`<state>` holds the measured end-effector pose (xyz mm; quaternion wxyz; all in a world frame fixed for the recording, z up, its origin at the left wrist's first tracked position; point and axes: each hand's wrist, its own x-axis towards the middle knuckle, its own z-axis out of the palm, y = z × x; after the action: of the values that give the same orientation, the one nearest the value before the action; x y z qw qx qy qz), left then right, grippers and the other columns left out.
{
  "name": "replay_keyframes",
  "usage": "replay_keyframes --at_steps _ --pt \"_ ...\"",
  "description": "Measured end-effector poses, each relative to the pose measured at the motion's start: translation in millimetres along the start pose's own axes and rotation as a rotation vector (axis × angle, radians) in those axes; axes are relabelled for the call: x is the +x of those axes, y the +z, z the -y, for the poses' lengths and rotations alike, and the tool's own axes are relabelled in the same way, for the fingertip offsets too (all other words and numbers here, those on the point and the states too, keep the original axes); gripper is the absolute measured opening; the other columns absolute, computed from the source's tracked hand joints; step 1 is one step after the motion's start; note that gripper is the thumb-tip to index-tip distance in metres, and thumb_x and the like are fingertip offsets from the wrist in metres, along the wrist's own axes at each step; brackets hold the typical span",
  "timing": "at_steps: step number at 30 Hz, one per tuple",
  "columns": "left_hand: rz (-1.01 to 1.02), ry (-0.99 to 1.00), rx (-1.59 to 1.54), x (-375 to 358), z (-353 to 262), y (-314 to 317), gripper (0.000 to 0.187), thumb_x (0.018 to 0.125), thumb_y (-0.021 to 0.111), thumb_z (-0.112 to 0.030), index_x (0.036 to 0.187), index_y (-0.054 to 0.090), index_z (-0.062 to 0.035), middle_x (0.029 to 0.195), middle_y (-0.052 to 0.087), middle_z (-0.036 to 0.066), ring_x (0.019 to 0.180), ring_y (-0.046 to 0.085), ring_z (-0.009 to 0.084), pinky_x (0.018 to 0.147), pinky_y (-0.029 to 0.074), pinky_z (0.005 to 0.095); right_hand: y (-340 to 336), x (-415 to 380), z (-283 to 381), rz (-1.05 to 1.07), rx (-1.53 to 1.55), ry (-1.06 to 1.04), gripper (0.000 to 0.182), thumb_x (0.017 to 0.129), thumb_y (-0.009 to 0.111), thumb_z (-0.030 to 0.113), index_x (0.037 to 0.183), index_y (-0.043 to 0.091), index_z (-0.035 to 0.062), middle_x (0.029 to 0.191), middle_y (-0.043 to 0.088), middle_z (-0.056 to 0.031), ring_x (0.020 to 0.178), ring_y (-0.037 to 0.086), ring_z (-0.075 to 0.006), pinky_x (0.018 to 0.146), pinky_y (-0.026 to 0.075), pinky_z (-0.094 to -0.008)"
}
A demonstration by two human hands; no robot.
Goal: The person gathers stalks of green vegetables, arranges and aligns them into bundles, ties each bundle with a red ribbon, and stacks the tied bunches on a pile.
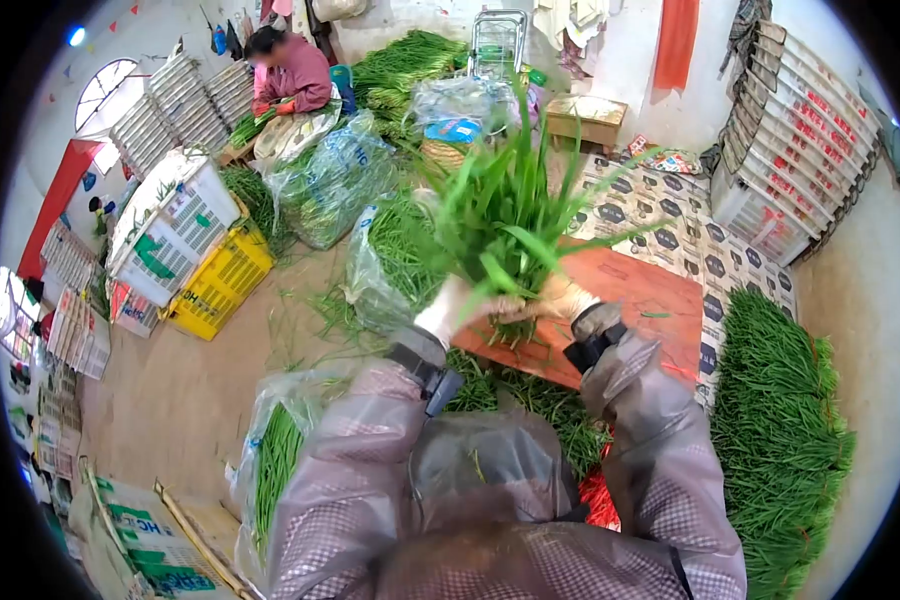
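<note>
A thick bunch of long green leafy stalks (505, 205) stands upright between my two hands, its leaves fanned out and partly blurred. My left hand (460, 305), in a pale glove, is closed round the lower left side of the bunch. On the lower right side my right hand (562, 298), also gloved, is closed on it. The stalk ends poke out just below the hands, above a reddish board (635, 305). Loose green stalks (545, 400) lie under the board's near edge, by my lap. Leaves hide some of my fingers.
Neat green bundles (775, 440) are piled at the right. White crates (795, 140) are stacked behind them. At the left, a white crate (175, 235) sits on a yellow crate (225, 285). Plastic bags of greens (335, 180) lie ahead, near a seated person (295, 75).
</note>
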<state>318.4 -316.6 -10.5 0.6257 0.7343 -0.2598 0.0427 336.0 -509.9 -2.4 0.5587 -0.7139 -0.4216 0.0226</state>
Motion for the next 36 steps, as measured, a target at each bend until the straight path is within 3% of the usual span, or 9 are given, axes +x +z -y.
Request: replay_keyframes --at_steps 5,6,11,17,26,30,32,34,36 --pt "0.018 -0.337 -0.318 3.6 14.7 19.5 0.051 0.077 0.082 -0.015 0.121 0.059 -0.0024 0.113 0.067 0.008 0.097 0.064 0.0201 0.088 0.053 0.0351 -0.8 -6.6 26.7 -0.148 0.42 0.289 0.055 0.084 0.074 0.026 0.131 0.054 0.0053 0.122 0.063 -0.0103 0.097 0.063 -0.0197 0.088 0.052 -0.0363" --pt "-0.099 -0.077 -0.199 6.5 14.4 25.4 0.045 0.076 0.082 -0.011 0.116 0.063 -0.0018 0.108 0.069 0.008 0.095 0.065 0.0189 0.085 0.054 0.033 -1.3 -2.9 32.0 -0.174 0.389 0.254 0.048 0.088 0.069 0.025 0.129 0.055 0.0051 0.121 0.064 -0.01 0.097 0.063 -0.0191 0.087 0.052 -0.0365" --pt "-0.243 -0.127 -0.3 29.8 7.0 30.5 0.065 0.072 0.086 -0.007 0.128 0.055 -0.0015 0.12 0.063 0.008 0.106 0.061 0.0188 0.094 0.05 0.0343 -7.7 24.6 -18.7 -0.137 0.021 0.168 0.037 0.097 0.053 0.026 0.129 0.056 0.0071 0.125 0.061 -0.0085 0.114 0.058 -0.022 0.102 0.046 -0.0391" --pt "-0.288 -0.189 -0.384 6.7 -91.7 14.0 0.058 0.069 0.085 -0.007 0.122 0.06 -0.0011 0.113 0.066 0.007 0.103 0.062 0.0191 0.094 0.05 0.0347 -17.3 34.7 41.5 0.175 0.241 0.186 0.068 0.078 0.081 0.027 0.135 0.051 0.0047 0.128 0.061 -0.0121 0.118 0.056 -0.0211 0.102 0.045 -0.0373" --pt "0.036 -0.286 -0.738 -80.8 -169.4 -20.3 0.085 0.073 0.069 -0.016 0.149 0.033 -0.0018 0.137 0.054 0.018 0.122 0.056 0.0339 0.111 0.038 0.0475 67.4 8.9 129.3 0.363 0.83 0.648 0.042 0.085 0.076 0.034 0.116 0.064 0.0074 0.099 0.07 -0.0041 0.082 0.066 -0.0151 0.073 0.055 -0.0323" --pt "-0.181 -0.32 -0.573 -122.9 -172.7 -30.1 0.073 0.073 0.068 -0.012 0.14 0.042 0.0029 0.109 0.066 0.013 0.115 0.06 0.0334 0.103 0.045 0.0481 115.4 -3.0 108.0 0.467 0.74 0.458 0.041 0.085 0.076 0.031 0.113 0.063 0.0045 0.097 0.07 -0.0052 0.082 0.066 -0.0149 0.073 0.055 -0.032" --pt "-0.261 -0.297 -0.666 -156.1 -154.0 -62.8 0.024 0.082 0.063 -0.011 0.102 0.066 0.0015 0.093 0.065 0.008 0.109 0.062 0.0326 0.102 0.045 0.0475 119.2 -19.3 119.6 0.721 0.722 0.468 0.048 0.084 0.076 0.031 0.117 0.059 0.0008 0.099 0.069 -0.0055 0.084 0.065 -0.0134 0.075 0.054 -0.031" --pt "-0.423 -0.24 -0.667 -182.3 -155.3 -92.8 0.014 0.084 0.061 -0.013 0.086 0.066 -0.0002 0.09 0.064 0.008 0.102 0.063 0.0318 0.1 0.046 0.0472 151.1 -41.7 87.3 0.796 0.633 0.221 0.07 0.084 0.075 0.031 0.138 0.045 -0.0016 0.122 0.061 -0.0097 0.109 0.057 -0.0166 0.093 0.047 -0.0331" --pt "-0.547 -0.149 -0.73 -218.0 -139.3 -133.4 0.016 0.084 0.062 -0.013 0.09 0.068 0.0007 0.093 0.07 0.011 0.096 0.067 0.0321 0.091 0.051 0.0445 162.3 -67.1 76.7 0.698 0.375 0.186 0.06 0.086 0.072 0.029 0.133 0.049 -0.0002 0.109 0.065 -0.006 0.093 0.06 -0.0109 0.077 0.052 -0.0308"
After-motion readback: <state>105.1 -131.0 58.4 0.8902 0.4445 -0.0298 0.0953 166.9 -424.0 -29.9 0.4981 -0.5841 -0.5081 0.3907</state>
